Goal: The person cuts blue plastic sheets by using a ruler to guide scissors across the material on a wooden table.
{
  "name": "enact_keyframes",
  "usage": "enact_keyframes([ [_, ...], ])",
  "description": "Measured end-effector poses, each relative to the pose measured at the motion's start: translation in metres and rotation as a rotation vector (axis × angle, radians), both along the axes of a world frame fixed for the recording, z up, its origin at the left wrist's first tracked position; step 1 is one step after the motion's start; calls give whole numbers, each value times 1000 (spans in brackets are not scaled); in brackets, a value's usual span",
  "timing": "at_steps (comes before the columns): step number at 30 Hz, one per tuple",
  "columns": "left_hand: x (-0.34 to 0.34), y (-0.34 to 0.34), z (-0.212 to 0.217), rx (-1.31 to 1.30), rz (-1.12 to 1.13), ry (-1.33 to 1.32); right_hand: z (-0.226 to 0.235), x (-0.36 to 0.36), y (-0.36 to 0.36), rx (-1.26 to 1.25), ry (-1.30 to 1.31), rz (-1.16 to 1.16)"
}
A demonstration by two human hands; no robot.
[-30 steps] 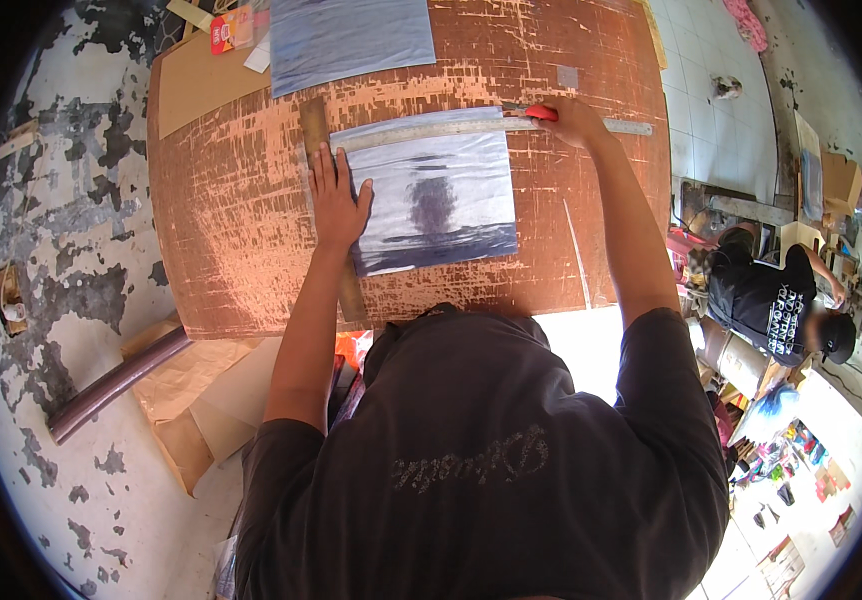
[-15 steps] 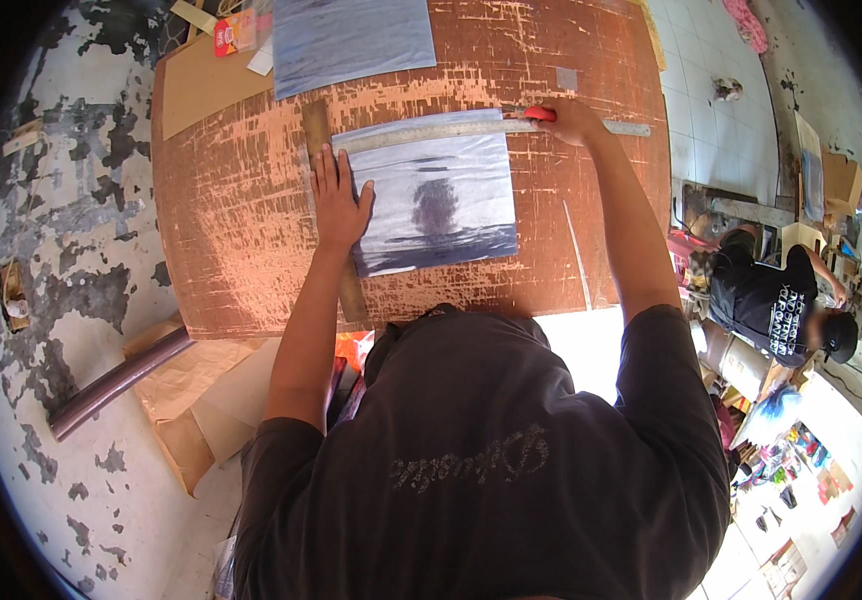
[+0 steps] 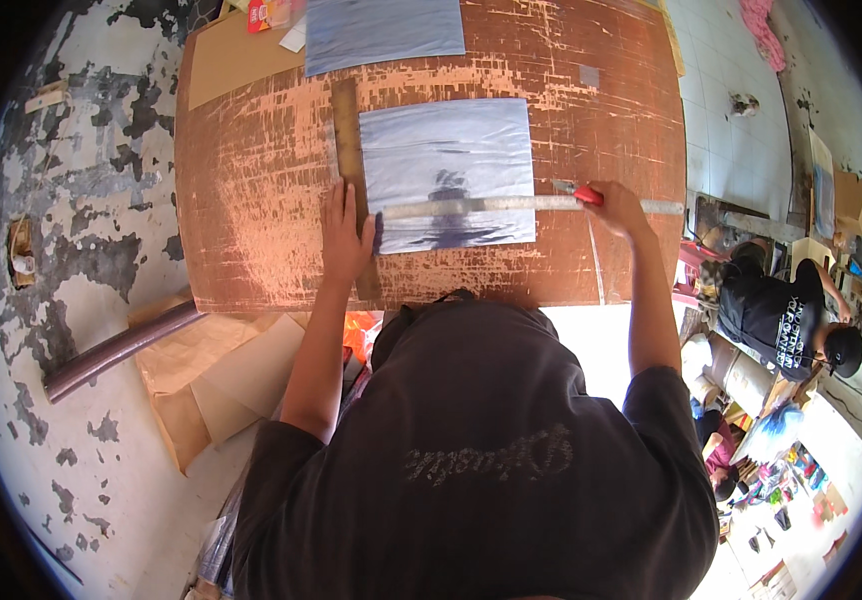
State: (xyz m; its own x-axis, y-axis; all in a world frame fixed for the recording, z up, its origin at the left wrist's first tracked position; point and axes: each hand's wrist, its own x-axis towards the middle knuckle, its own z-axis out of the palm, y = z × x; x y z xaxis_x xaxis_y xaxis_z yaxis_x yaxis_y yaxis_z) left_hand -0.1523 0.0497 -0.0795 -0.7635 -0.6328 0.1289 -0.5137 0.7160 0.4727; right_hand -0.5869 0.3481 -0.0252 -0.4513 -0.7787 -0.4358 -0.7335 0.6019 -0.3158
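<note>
A sheet printed with a grey-blue water picture [image 3: 441,135] lies on the scratched brown table board [image 3: 261,210]. A long metal ruler [image 3: 501,203] crosses the lower half of the sheet. My right hand [image 3: 616,210] is closed around a red cutter knife [image 3: 588,196], over the ruler's right part. Along the sheet's left edge runs a brown flat strip [image 3: 348,130]. My left hand [image 3: 347,235] rests on this strip with fingers stretched out, its thumb side close to the ruler's left end. Whether it touches the ruler is unclear.
Another blue-grey sheet [image 3: 386,35] and a brown board [image 3: 241,65] lie at the table's far side. A dark roll [image 3: 126,350] leans at the left by brown paper [image 3: 191,390]. At the right, a person in black [image 3: 776,305] bends among clutter.
Both hands have come nearer to me, and the ruler has moved from the sheet's top edge down to its lower half. My left hand has slid down the strip. The view has shifted slightly.
</note>
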Motion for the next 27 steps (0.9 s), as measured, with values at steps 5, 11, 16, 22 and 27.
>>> enact_keyframes([
  [5,33,40,-4,26,4,-18,1,40,12,-37,-13,-26],
  [11,46,64,-2,3,19,-28,1,56,14,-76,7,-1],
  [16,55,72,-4,43,0,-16,4,63,13,-64,24,22],
  [22,63,79,-3,63,-41,-56,4,68,15,-82,49,16],
  [27,63,82,-5,59,-43,-57,7,65,18,-81,63,14],
])
